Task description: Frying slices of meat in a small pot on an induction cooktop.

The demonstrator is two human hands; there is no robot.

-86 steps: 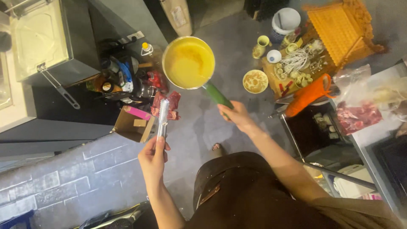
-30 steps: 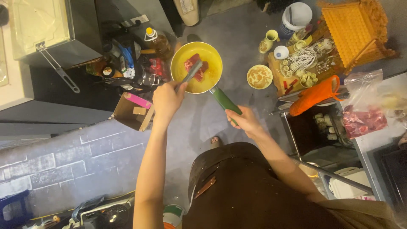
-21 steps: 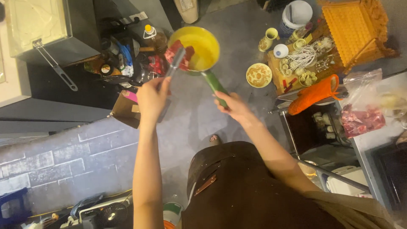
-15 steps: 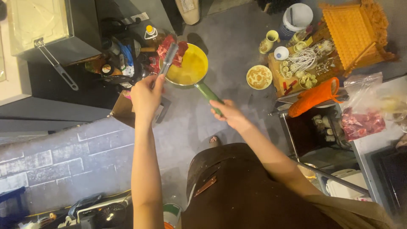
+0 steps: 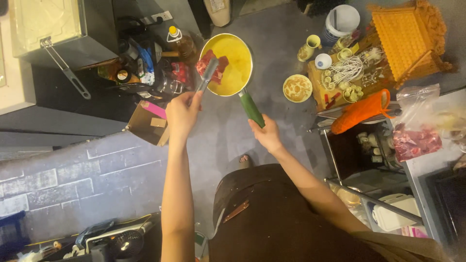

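Above the grey floor, held out in mid-air: yellow saucepan [image 5: 232, 62], right hand [image 5: 266, 134] closed around green handle [image 5: 252, 108]. Left hand [image 5: 180, 112] clenched on metal tongs [image 5: 206, 77], tips pinching red meat pieces [image 5: 211, 67] at the pan's left rim. Meat likely soft, slick, prone to slipping; firm pinch mid-slab safest. Pan probably light, yet front-heavy; best gripped close to the bowl.

Both bare arms are reaching forward from the torso. The left hand [image 5: 180, 112] is closing its fingers in a grip, with the forearm running nearly straight. The right hand [image 5: 266, 135] is clenching in a fist, elbow bending outward.
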